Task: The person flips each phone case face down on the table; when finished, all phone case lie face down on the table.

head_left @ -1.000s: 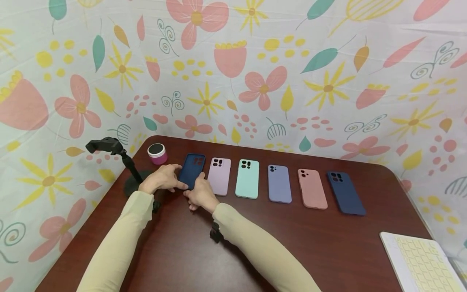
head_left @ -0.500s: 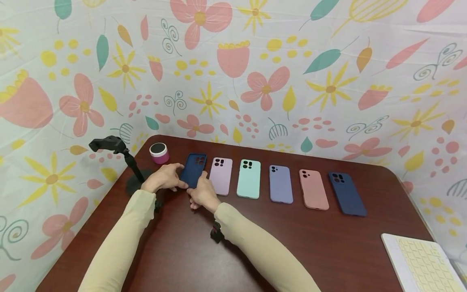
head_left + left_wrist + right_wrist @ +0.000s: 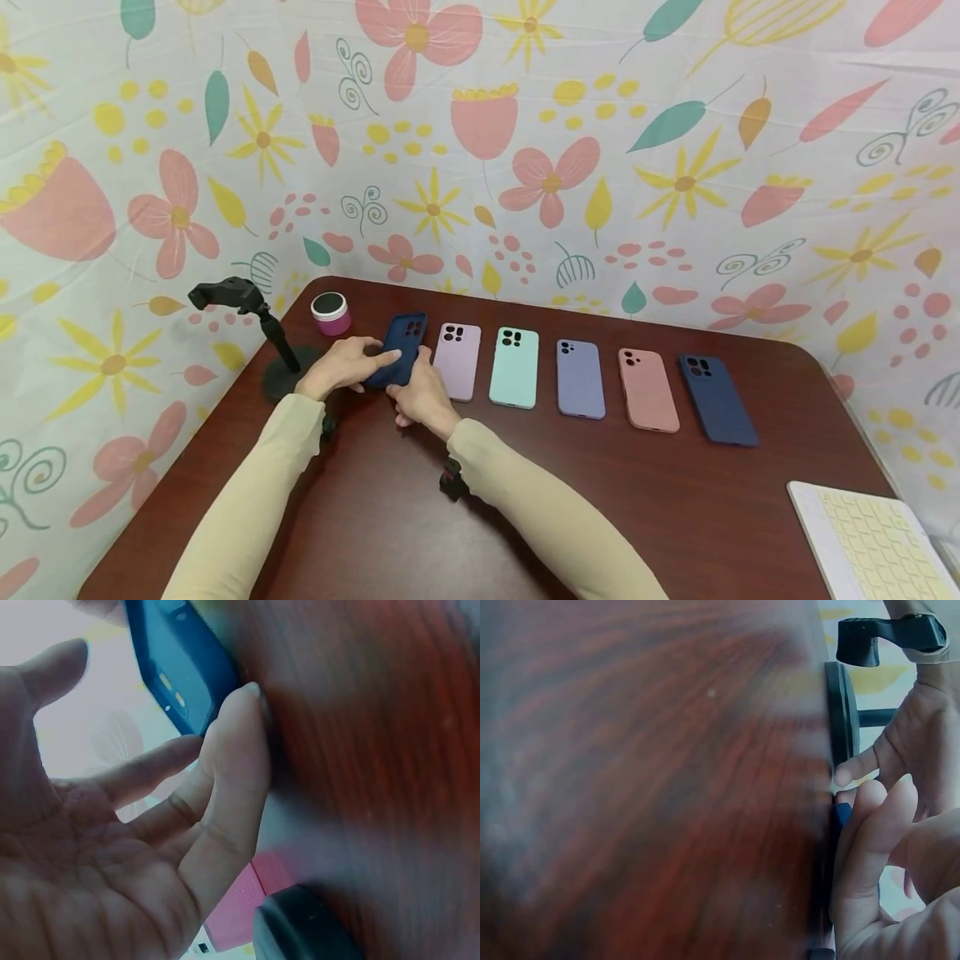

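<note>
A navy phone case (image 3: 406,335) stands between both hands at the left end of a row, its hollow inside facing up and its camera cutouts at the far end. It is slightly tilted. My left hand (image 3: 347,365) touches its left side with extended fingers; the left wrist view shows the thumb (image 3: 60,671) spread apart from the case (image 3: 184,664). At its near right part, my right hand (image 3: 422,396) grips the case, thumb along the right edge. In the right wrist view the curled right-hand fingers (image 3: 866,855) hide most of it.
To the right lie lilac (image 3: 457,362), mint (image 3: 514,371), periwinkle (image 3: 581,382), pink (image 3: 648,392) and another navy case (image 3: 718,402), backs up. A pink jar (image 3: 332,315) and black stand (image 3: 279,379) are left. A white keyboard (image 3: 862,533) lies front right.
The navy phone case has gone from lying flat to tilted. My left thumb has moved up from its near corner to over its middle. The other cases stay put.
</note>
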Demonstrator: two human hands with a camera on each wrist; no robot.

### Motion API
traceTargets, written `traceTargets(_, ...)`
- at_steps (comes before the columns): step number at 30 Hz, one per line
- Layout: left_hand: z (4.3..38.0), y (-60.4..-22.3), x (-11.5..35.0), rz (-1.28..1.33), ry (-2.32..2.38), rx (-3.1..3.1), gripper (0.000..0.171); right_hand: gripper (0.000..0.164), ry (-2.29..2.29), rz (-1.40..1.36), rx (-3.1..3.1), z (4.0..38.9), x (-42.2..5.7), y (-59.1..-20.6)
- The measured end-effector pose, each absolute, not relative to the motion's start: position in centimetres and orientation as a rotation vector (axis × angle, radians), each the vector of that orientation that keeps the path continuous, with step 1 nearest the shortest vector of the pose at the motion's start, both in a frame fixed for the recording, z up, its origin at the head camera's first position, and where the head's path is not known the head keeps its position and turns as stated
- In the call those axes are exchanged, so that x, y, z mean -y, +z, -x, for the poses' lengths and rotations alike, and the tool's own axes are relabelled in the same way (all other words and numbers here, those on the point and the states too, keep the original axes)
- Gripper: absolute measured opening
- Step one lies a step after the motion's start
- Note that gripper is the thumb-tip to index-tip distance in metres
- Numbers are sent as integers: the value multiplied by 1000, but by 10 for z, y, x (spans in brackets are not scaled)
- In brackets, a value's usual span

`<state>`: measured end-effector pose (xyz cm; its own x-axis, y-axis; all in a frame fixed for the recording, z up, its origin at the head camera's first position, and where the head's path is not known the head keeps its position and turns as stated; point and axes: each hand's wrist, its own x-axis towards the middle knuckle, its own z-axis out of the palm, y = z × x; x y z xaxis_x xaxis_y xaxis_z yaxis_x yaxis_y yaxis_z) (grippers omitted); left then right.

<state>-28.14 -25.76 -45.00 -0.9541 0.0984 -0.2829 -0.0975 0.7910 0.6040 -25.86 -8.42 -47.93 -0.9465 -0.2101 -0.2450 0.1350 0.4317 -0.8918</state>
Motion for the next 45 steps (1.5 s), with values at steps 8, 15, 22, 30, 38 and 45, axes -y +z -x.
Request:
traceTargets(8, 281, -452, 255, 51, 958, -2689, 90, 95, -1556, 128, -2379, 257, 86, -476)
traceTargets(15, 285, -455, 256, 62, 1023, -2620, 91, 96, -1673, 178, -2314, 254, 87, -473)
traceTargets(22, 287, -456, 255, 66, 1138, -2534, 80, 92, -1789, 240, -2221, 256, 87, -474)
traceTargets(30, 282, -455, 257, 29, 1239, -2418, 73, 95, -1745, 239, -2211, 259, 87, -478)
traceTargets(38, 280, -450, 263, -37, 1336, -2349, 69, 96, -1714, 205, -2204, 261, 88, -481)
traceTargets(45, 275, -430, 262, -17, 1392, -2467, 57, 102, -1710, 176, -2150, 262, 89, -481)
